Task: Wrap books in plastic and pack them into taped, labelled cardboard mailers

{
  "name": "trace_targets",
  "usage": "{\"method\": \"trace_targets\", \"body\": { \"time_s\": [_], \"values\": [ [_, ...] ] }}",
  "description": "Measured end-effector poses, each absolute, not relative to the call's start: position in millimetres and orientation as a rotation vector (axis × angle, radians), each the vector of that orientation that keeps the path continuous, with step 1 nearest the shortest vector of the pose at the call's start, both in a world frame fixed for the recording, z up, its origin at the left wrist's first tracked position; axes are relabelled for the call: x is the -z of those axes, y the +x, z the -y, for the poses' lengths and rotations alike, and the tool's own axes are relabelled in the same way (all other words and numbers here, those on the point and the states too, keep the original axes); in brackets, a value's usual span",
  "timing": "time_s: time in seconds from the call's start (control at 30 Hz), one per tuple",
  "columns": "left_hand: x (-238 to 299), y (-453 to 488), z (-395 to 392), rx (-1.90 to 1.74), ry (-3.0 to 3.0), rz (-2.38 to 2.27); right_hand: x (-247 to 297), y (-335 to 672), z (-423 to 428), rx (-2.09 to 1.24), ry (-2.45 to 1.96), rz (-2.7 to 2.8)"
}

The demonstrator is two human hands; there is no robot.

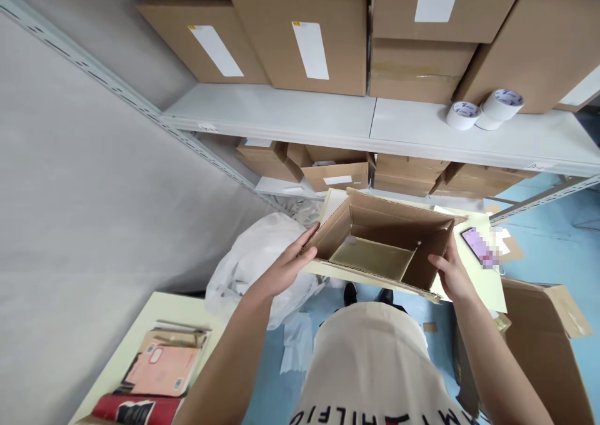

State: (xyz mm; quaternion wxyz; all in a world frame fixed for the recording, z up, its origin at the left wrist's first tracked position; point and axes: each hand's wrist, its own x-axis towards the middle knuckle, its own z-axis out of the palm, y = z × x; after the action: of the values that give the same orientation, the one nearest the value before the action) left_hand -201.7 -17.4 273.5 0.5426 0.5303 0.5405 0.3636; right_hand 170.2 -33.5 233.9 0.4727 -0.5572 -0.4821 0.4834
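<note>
An open brown cardboard box [398,225] rests on a pale yellow table [487,287] in front of me, its top flaps up and its inside bare. My left hand [288,262] grips the box's left wall, fingers curled over its outer side. Against the right wall my right hand [452,274] is closed on the box's edge. Both hands hold the box at once.
A phone [478,245] lies on the table right of the box. Grey shelves [375,122] behind carry cardboard cartons and tape rolls [485,109]. A white plastic bag [257,256] sits left, books [162,372] on a low table, another open carton [544,337] at right.
</note>
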Motion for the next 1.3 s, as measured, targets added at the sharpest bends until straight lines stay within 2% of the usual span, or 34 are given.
{"method": "trace_targets", "body": {
  "time_s": [0.23,0.47,0.63,0.77,0.9,1.07,1.3],
  "values": [
    [-275.9,-201.0,25.4,-0.68,1.521,-1.123,-252.8,179.8,17.9,-1.395,-1.266,1.104],
    [-270.7,-205.1,16.0,-0.355,1.924,-0.944,-239.2,188.4,14.0,-1.144,-1.463,1.213],
    [-249.5,-204.2,4.6,-0.528,2.085,-1.131,-236.9,196.9,27.5,-1.093,-1.547,1.636],
    [-235.1,-200.4,1.5,-0.786,2.021,-1.248,-228.4,210.2,54.0,-1.216,-1.44,1.387],
    [-214.4,-189.4,7.9,-0.978,1.659,-1.335,-207.4,203.9,81.6,-1.322,-1.381,1.239],
    [-195.5,-182.0,13.1,-1.081,1.354,-1.446,-195.6,181.1,76.4,-1.096,-1.613,1.108],
    [-211.7,-181.8,-15.6,-0.922,1.627,-1.324,-209.5,186.2,23.5,-0.852,-1.582,1.509]
  ]
}}
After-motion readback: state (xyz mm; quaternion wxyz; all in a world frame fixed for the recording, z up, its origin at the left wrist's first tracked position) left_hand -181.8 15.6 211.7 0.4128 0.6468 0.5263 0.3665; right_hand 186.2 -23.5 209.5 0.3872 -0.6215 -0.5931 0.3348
